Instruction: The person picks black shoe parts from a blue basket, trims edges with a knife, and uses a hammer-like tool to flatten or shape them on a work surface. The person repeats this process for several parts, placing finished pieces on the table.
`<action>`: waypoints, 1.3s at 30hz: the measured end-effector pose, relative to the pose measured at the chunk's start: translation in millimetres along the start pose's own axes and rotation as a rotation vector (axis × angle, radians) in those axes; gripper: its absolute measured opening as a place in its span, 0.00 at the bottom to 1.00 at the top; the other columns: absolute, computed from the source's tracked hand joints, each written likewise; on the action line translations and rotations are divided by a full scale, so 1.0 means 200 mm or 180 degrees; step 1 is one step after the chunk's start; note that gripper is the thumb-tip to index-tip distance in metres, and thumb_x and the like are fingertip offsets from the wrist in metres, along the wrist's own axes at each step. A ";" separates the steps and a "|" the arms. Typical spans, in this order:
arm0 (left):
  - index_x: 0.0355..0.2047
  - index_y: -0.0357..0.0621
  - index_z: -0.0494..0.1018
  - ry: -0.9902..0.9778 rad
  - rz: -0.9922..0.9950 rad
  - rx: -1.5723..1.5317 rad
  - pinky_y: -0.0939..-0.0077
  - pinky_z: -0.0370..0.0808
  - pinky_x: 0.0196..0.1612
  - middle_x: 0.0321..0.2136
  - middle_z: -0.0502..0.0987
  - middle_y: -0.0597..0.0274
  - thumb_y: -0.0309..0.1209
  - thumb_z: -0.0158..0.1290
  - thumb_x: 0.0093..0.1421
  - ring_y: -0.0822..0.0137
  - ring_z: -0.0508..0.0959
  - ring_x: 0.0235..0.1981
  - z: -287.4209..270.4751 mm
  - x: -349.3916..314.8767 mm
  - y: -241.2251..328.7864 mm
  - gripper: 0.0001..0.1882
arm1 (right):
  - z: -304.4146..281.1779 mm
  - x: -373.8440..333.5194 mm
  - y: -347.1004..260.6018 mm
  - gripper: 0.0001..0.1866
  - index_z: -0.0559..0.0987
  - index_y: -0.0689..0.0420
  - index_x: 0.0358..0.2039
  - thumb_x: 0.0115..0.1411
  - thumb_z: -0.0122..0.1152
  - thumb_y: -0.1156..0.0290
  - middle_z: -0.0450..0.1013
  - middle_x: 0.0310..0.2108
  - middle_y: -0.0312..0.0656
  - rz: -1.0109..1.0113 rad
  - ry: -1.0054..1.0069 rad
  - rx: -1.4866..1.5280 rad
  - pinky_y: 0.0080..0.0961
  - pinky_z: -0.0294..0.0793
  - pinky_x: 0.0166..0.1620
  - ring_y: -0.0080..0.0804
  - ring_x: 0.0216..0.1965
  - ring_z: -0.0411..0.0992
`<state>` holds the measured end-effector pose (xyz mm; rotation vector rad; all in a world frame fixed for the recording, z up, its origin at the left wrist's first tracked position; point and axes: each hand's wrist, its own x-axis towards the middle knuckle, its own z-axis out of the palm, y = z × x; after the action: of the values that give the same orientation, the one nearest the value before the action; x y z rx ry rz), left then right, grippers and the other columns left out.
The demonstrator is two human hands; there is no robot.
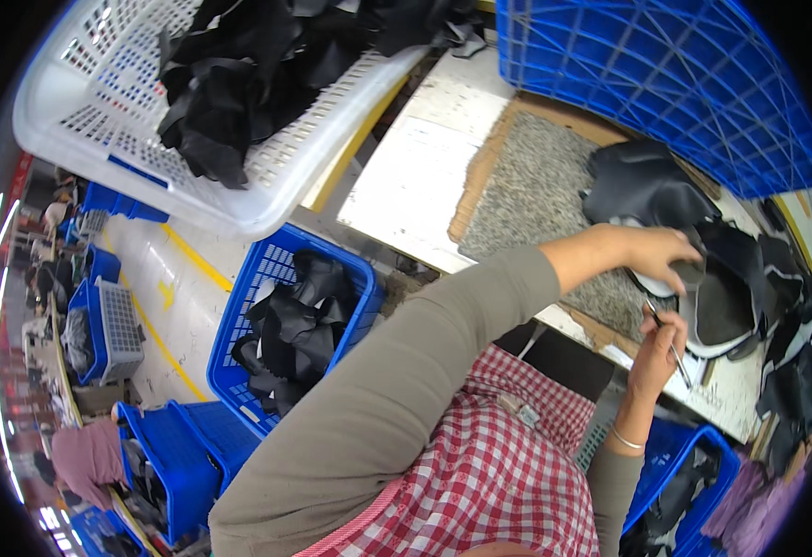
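My left hand (663, 258) reaches across the worktable, its fingers curled over the edge of a black leather shoe upper (727, 302) with a grey lining. In my right hand (658, 360) is a slender pen-like tool (680, 364), held between thumb and fingers beside the upper. One end of the tool is dark and points toward the left hand; the other is silver. Behind my left hand another black leather piece (647, 181) lies on a speckled grey stone slab (536, 181). More black pieces (791, 367) are heaped to the right.
A white perforated basket (267, 200) of black pieces stands at the upper left. A blue crate (666, 84) rises behind the slab. Another blue crate (361, 269) with black pieces sits left of the table (415, 186); one more blue crate (717, 464) is at the lower right.
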<state>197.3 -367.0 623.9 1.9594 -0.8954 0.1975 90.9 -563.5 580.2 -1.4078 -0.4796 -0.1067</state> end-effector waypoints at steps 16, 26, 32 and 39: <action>0.32 0.51 0.85 -0.1488 -0.4049 0.6420 0.56 0.69 0.60 0.37 0.85 0.61 0.29 0.53 0.58 0.61 0.82 0.46 -2.08 -2.35 0.80 0.10 | -0.08 0.00 0.16 0.16 0.75 0.63 0.38 0.76 0.51 0.62 0.69 0.29 0.41 0.0283 -0.0062 -0.0216 0.48 0.65 0.66 0.26 0.30 0.66; 0.40 0.38 0.79 0.1454 -0.2882 0.0135 0.83 0.73 0.37 0.32 0.80 0.73 0.31 0.56 0.70 0.80 0.76 0.32 -1.85 -1.21 1.20 0.08 | -0.07 -0.04 -0.01 0.16 0.77 0.64 0.36 0.75 0.52 0.64 0.72 0.35 0.41 0.0225 -0.0338 -0.0012 0.26 0.69 0.43 0.26 0.32 0.71; 0.39 0.33 0.83 -0.0154 -0.2728 0.0325 0.63 0.78 0.41 0.33 0.84 0.61 0.40 0.57 0.69 0.67 0.81 0.33 -1.44 -0.46 0.52 0.18 | 0.06 0.02 -0.10 0.14 0.78 0.64 0.37 0.75 0.52 0.65 0.74 0.32 0.40 0.0079 -0.0069 0.0190 0.24 0.69 0.41 0.25 0.32 0.71; 0.38 0.40 0.76 0.0455 -0.0024 0.2298 0.60 0.77 0.42 0.32 0.79 0.50 0.35 0.58 0.65 0.50 0.81 0.36 -0.71 -0.43 0.55 0.11 | 0.10 -0.02 -0.03 0.18 0.80 0.62 0.40 0.75 0.53 0.58 0.76 0.29 0.38 0.0127 0.0165 -0.0293 0.25 0.72 0.43 0.25 0.34 0.73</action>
<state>93.3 -239.6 737.3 2.5616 -0.7810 0.7287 80.6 -545.3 586.6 -1.5005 -0.4077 -0.1341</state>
